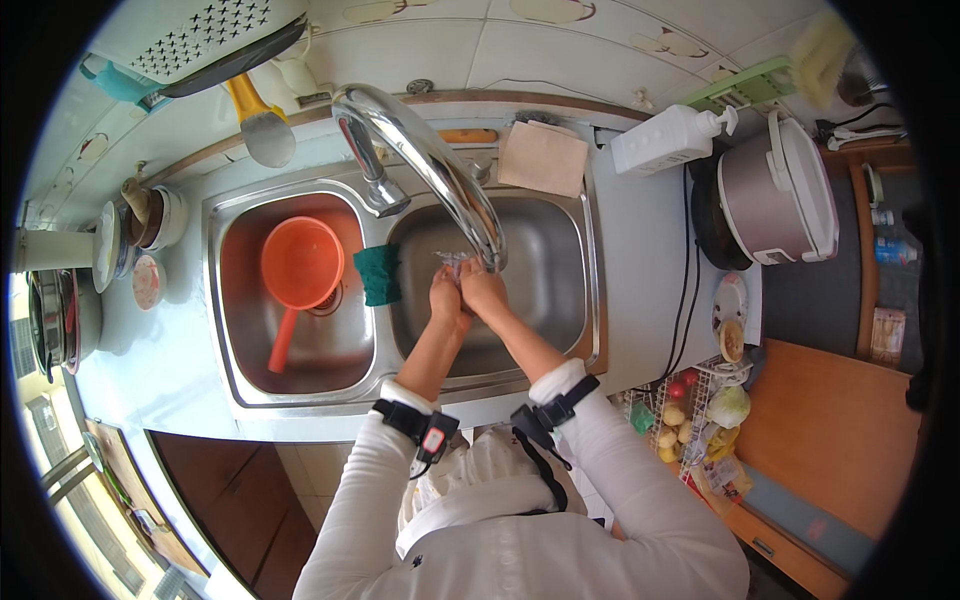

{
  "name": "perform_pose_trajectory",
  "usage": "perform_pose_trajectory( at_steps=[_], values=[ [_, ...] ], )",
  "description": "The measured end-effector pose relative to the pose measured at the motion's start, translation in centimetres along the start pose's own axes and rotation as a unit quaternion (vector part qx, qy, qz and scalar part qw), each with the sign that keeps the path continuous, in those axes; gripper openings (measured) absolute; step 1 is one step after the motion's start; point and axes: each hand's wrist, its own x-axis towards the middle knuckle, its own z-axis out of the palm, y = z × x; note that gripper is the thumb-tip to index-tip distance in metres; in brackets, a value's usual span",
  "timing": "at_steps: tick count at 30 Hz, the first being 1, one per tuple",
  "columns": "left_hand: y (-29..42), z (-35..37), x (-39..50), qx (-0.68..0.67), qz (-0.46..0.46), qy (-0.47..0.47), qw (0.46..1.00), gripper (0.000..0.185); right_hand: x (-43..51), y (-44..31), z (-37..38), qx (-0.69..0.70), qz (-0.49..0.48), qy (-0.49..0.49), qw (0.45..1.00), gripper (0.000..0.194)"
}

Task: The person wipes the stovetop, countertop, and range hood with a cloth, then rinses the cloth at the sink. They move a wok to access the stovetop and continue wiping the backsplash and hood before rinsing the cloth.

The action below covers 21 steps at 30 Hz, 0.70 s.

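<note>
My left hand (445, 295) and my right hand (484, 289) are pressed together over the right sink basin (547, 315), beneath the end of the chrome faucet (450, 176). Something clear and glinting shows at the fingertips; whether it is running water or a transparent object cannot be told. The fingers are mostly hidden by the backs of the hands. A dark green scouring pad (378, 275) lies over the divider just left of them. In the left basin (330, 375) rests an orange plastic water ladle (303, 262), its handle towards me.
Behind the right basin a folded beige cloth (543, 157) lies on the rim. A white pump bottle (664, 140) and a rice cooker (776, 195) stand to the right, with black cables (686, 300) across the counter. Stacked bowls (169, 217) and pots (64, 319) occupy the left end.
</note>
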Motion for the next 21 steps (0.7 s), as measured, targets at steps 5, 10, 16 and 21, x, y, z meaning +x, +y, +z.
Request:
perform_pose_trajectory(
  at_steps=[5, 10, 16, 21],
  values=[
    [0.6, 0.8, -0.6, 0.094, 0.026, 0.044, 0.994, 0.020, -0.3, -0.5, -0.4, -0.003, 0.012, -0.050, 0.999, 0.030],
    [0.7, 1.5, -1.5, 0.017, -0.012, 0.021, 1.000, 0.030, -0.4, -0.7, -0.2, 0.023, 0.046, -0.048, 0.998, 0.038],
    [1.1, 1.3, -1.4, 0.066, -0.026, 0.030, 0.997, 0.024, 0.0, -0.4, 0.1, -0.023, -0.016, -0.088, 0.996, 0.037],
    [1.0, 1.7, -1.4, 0.017, 0.006, 0.053, 0.998, 0.024, 1.2, 0.0, 1.0, 0.118, 0.037, 0.012, 0.992, 0.039]
  ],
)
